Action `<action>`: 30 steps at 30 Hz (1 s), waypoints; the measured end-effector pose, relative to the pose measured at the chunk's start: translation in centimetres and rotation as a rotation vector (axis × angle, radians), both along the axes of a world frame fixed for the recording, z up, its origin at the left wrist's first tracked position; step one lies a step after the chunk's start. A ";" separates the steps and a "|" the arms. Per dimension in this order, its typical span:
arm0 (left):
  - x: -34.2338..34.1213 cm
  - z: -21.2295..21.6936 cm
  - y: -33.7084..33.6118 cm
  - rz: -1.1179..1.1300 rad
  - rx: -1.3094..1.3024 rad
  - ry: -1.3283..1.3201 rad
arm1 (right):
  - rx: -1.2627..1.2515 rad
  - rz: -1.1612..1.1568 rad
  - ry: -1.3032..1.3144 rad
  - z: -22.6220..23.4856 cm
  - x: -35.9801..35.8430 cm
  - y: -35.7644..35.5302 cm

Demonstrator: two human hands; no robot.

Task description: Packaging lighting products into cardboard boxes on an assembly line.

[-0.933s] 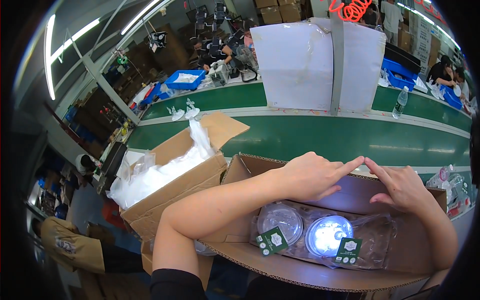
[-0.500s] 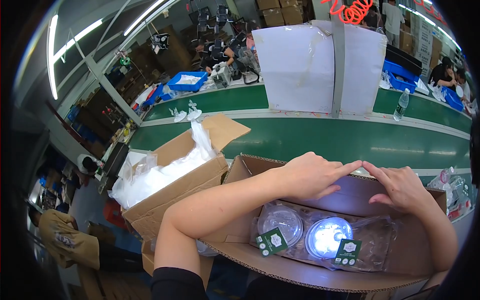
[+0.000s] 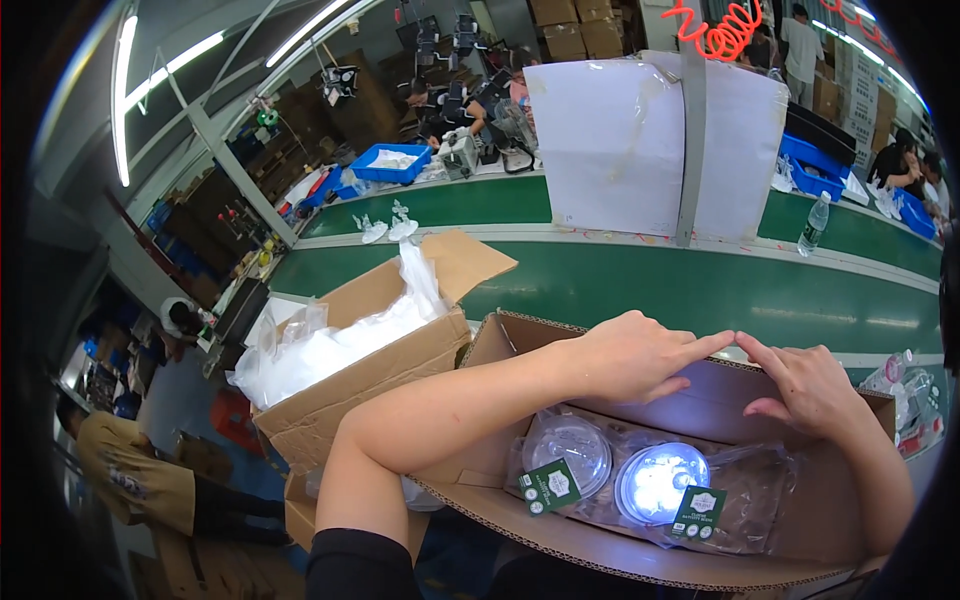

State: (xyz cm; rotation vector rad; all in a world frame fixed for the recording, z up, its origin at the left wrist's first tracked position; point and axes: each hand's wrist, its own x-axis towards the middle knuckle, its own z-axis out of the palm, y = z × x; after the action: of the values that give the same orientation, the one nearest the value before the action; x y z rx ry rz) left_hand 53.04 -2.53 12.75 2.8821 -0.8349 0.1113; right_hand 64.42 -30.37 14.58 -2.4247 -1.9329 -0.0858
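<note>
Over the far wall of an open cardboard box [image 3: 620,575], my two index fingertips meet or nearly meet. My left hand [image 3: 640,358] has its index finger and thumb stretched out and holds nothing. Likewise empty, my right hand [image 3: 808,385] points its index finger toward the left one, thumb apart. Below them in the box lie two round clear plastic-wrapped pieces. One round piece [image 3: 568,452] is unlit; the glowing round light [image 3: 655,480] shines bluish white. A green tag [image 3: 549,487] lies against the first, and another green tag [image 3: 699,512] against the second.
To the left stands a second carton [image 3: 370,365] stuffed with white plastic bags [image 3: 330,355]. Behind runs a green conveyor belt [image 3: 640,285]. White boards [image 3: 610,150], a water bottle [image 3: 813,225] and small clear figurines [image 3: 402,222] stand beyond. Co-workers are farther off; one person [image 3: 135,470] is at the left.
The whole view has shifted slightly, so the scene sits a little farther right and lower. My hands keep the same pose, index fingertips together.
</note>
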 end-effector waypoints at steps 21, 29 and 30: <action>0.0 0.2 -0.1 -0.012 -0.010 0.010 | 0.031 0.012 -0.032 -0.3 -0.1 -0.1; 0.1 0.2 -0.2 -0.004 0.003 0.024 | -0.036 -0.036 0.033 0.3 -0.3 -0.1; 0.1 0.2 -0.2 -0.007 -0.002 0.020 | -0.037 -0.036 0.033 0.3 -0.3 -0.1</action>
State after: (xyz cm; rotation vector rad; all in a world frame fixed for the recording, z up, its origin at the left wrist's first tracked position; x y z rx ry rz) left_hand 53.11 -2.70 12.93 2.8737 -0.8411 0.0823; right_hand 64.08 -30.47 14.86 -2.4681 -1.8941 -0.0106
